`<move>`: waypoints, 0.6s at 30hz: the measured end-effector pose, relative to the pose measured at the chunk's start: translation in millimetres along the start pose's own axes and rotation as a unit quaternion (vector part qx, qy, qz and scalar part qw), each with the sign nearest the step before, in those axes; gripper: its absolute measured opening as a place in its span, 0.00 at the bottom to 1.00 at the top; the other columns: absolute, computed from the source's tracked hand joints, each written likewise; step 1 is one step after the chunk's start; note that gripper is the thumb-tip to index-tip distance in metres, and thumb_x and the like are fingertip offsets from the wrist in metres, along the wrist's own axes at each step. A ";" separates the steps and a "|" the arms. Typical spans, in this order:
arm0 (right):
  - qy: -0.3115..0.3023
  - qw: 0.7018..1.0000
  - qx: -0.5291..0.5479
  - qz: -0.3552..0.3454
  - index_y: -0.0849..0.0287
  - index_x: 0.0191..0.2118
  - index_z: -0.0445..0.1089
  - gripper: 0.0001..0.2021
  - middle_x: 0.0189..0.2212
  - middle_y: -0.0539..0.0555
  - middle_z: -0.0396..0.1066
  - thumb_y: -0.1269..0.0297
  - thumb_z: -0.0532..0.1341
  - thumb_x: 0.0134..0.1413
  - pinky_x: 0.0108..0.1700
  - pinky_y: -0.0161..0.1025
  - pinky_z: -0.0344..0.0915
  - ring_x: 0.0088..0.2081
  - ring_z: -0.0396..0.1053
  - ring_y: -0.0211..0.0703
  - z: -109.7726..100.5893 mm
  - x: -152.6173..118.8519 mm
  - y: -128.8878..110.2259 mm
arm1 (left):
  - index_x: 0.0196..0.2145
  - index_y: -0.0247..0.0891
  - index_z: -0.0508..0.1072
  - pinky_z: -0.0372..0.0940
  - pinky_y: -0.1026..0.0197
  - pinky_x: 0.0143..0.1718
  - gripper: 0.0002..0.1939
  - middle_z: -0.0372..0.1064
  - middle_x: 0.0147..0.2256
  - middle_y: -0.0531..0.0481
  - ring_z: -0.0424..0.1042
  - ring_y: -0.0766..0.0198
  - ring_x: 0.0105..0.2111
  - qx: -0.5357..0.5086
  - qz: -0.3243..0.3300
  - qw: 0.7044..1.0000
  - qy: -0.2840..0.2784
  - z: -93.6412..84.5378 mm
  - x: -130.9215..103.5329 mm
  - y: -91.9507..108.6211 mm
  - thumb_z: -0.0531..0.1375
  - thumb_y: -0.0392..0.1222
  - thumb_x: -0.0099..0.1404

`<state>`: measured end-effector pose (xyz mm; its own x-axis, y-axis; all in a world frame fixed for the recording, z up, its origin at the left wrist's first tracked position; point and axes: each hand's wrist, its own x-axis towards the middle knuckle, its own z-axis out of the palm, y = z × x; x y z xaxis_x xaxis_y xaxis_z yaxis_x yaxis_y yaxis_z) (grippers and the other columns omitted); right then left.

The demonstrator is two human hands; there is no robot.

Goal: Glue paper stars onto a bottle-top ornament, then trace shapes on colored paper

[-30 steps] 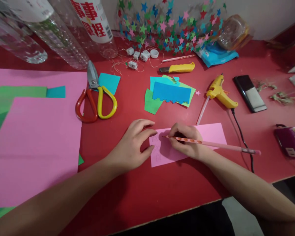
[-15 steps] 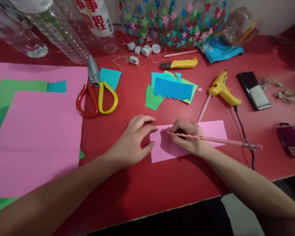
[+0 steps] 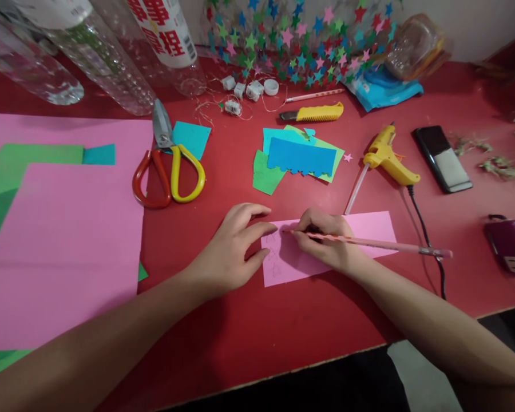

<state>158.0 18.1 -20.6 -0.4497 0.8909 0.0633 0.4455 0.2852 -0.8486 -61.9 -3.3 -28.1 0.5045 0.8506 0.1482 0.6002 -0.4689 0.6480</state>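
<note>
A strip of pink paper [image 3: 373,226] lies on the red table, with small star-like pencil outlines near its left end. My right hand [image 3: 326,237] grips a pink pencil [image 3: 381,245], its tip on or just over the strip beside those marks. The pencil's eraser end points to the right. My left hand [image 3: 236,246] rests at the strip's left edge, fingers apart, fingertips touching the paper. Beyond the hands lie a blue paper piece [image 3: 300,155] with a jagged cut edge, green scraps [image 3: 266,174] and a tiny pink star [image 3: 348,157].
Scissors [image 3: 169,166] with red and yellow handles lie left, beside stacked pink sheets [image 3: 77,246]. A yellow utility knife [image 3: 313,113], a glue gun [image 3: 386,154] with a cord, and a phone [image 3: 443,158] lie beyond. Plastic bottles [image 3: 175,51] and a star-covered clear container [image 3: 300,43] stand behind.
Almost nothing differs. The pencil tip has shifted very slightly to the left with my right hand; my left hand stays at the paper's edge.
</note>
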 end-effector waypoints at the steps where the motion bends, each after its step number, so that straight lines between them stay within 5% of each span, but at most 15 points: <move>1: 0.008 1.000 -0.002 0.004 0.59 0.27 0.63 0.05 0.22 0.47 0.66 0.69 0.58 0.52 0.24 0.29 0.56 0.21 0.60 0.30 0.6 0.3 -0.1 | 0.47 0.37 0.70 0.60 0.44 0.57 0.13 0.60 0.54 0.40 0.59 0.50 0.56 -0.002 -0.003 1.000 0.000 0.0 0.1 0.3 0.57 0.36 0.65; 18: 0.035 0.998 -0.020 0.051 0.57 0.26 0.59 0.06 0.18 0.45 0.62 0.67 0.58 0.51 0.20 0.28 0.52 0.18 0.56 0.29 4.7 0.5 -0.9 | 0.47 0.36 0.70 0.61 0.43 0.57 0.12 0.60 0.53 0.39 0.60 0.51 0.56 -0.002 -0.006 1.000 0.001 -1.2 -0.2 2.0 0.56 0.35 0.65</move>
<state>153.8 16.7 -22.3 -0.3457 0.9382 0.0149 0.5182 0.2042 -0.8305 -61.5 -4.1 -26.0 0.4968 0.8561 0.1421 0.6032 -0.4584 0.6527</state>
